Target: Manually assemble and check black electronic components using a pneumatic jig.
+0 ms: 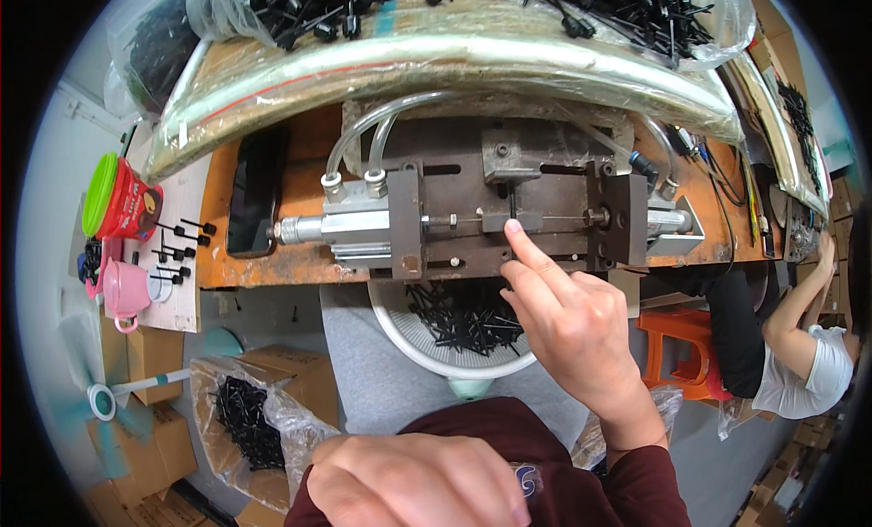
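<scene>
A pneumatic fixture [445,200] with cylinders at both ends stands on the bench before me. In its middle a thin black plastic part [512,203] sits upright at a small metal block. My right hand [572,318] reaches in from the right; its index finger is stretched out, its tip touching the near end of that part, and the other fingers are bent. No held thing shows in it. Low in the view, close to me, my left hand [409,482] is closed with the fingers curled under; whatever is inside them is hidden.
Below the fixture a white basket [386,332] holds black parts. More lie piled on the wrapped shelf [454,59] above. At left are a phone [254,195], a pink cup [125,289] and a fan [102,402]. A person [804,363] sits at right beside an orange stool [677,345].
</scene>
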`<move>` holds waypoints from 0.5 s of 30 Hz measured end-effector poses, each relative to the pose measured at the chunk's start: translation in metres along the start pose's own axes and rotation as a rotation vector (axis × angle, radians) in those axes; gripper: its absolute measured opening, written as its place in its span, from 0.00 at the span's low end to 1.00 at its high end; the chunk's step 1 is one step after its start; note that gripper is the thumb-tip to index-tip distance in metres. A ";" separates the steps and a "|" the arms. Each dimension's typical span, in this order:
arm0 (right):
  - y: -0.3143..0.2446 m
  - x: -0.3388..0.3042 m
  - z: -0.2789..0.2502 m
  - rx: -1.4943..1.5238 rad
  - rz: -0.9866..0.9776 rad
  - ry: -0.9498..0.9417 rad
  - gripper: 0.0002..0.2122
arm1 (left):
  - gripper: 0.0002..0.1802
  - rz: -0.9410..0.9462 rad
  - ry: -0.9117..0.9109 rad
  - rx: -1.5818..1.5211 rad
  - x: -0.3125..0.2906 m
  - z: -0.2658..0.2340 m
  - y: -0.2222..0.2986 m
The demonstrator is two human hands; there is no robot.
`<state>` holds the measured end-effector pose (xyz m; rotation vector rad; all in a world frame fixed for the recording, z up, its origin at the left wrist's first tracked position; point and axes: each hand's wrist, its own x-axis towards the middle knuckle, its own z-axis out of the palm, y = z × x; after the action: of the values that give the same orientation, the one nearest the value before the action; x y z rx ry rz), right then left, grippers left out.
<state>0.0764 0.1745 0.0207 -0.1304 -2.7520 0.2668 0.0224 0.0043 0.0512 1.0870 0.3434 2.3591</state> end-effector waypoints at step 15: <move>0.112 0.142 -0.055 -0.220 -0.023 0.513 0.12 | 0.08 -0.042 -0.518 0.547 0.010 -0.042 0.024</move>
<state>-0.0285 0.3113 0.0989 -0.1939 -2.2609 -0.0723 -0.0238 -0.0108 0.0409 1.8594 0.8275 1.8862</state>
